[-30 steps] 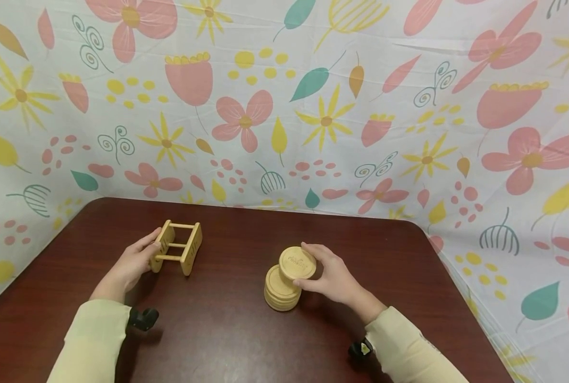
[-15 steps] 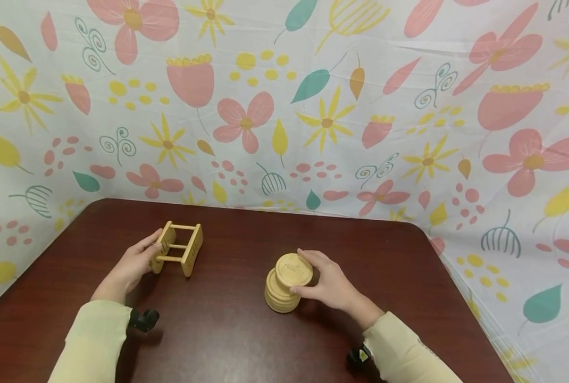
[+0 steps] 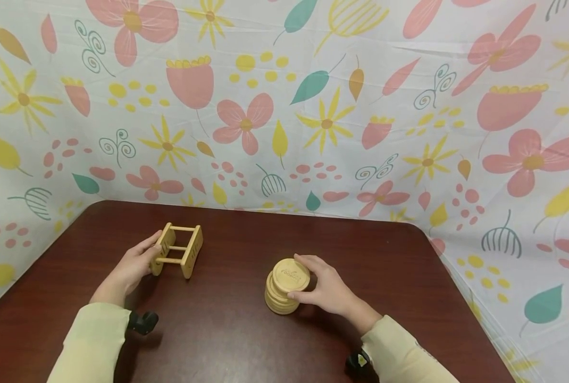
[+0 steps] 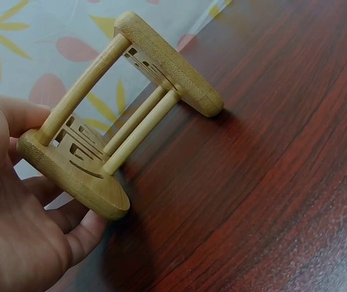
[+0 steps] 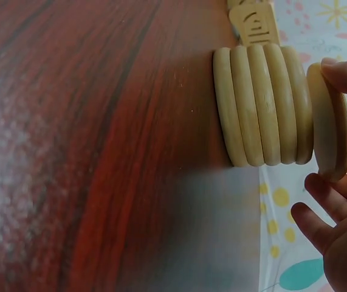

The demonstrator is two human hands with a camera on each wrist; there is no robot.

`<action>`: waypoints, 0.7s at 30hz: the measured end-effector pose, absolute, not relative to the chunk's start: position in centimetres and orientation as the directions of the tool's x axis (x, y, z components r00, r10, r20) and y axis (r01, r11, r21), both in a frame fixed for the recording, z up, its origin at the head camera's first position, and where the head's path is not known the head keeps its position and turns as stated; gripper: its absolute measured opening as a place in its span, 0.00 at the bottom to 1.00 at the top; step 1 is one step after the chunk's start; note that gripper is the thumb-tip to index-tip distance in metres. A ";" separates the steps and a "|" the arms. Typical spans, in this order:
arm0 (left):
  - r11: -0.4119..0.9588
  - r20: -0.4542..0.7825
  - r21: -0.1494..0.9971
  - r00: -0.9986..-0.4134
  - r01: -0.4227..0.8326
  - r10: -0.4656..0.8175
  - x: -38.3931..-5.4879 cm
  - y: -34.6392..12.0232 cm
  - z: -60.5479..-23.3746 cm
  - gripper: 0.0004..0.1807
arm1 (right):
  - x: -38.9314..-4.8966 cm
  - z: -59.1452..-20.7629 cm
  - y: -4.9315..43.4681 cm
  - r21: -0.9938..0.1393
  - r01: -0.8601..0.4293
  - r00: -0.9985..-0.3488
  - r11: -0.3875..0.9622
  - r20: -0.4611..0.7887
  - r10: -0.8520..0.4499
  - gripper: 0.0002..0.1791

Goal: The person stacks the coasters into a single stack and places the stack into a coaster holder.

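On the left of the table, my left hand (image 3: 130, 267) grips the near side panel of a wooden coaster rack (image 3: 187, 254), which has two slotted panels joined by round rods. The left wrist view shows the thumb at one rod of the rack (image 4: 143, 131) and the fingers behind the panel. Right of the middle, my right hand (image 3: 329, 287) pinches a round wooden coaster (image 3: 291, 275) with engraved lettering by its edge. This coaster is slightly tilted, right over a stack of coasters (image 3: 281, 304). In the right wrist view the stack (image 5: 264, 106) has several layers.
A dark reddish wooden table (image 3: 227, 340) carries everything, with rounded far corners. Behind it hangs a white cloth (image 3: 275, 106) printed with flowers and leaves. Black wrist devices sit at both cuffs, the left device (image 3: 143, 322) close over the tabletop.
The right hand has lowered the held coaster and brought it slightly left, so it overlaps more of the stack. The left hand and the rack have stayed in place.
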State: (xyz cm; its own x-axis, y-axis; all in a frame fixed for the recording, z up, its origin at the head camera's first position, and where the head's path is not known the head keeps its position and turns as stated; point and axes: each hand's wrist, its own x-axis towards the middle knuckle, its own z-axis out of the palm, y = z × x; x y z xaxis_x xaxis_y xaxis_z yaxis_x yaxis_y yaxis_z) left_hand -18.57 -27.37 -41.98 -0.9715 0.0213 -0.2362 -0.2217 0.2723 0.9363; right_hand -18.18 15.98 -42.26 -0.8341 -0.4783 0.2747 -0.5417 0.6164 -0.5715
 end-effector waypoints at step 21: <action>0.271 -0.228 0.940 -0.973 -0.209 0.040 -18.9 -27.7 -41.9 0.32 | -17.9 -41.8 14.8 -0.579 -0.529 -0.833 0.621 0.214 -0.511 0.46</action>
State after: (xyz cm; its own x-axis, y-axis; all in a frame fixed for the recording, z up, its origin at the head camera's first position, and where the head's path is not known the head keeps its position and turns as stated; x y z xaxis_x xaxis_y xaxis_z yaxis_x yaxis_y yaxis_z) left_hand -18.88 -27.71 -41.90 -0.9730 0.0400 -0.2275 -0.2086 0.2709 0.9397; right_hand -17.86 14.82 -41.76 -0.8327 -0.5108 0.2135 -0.5291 0.6207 -0.5786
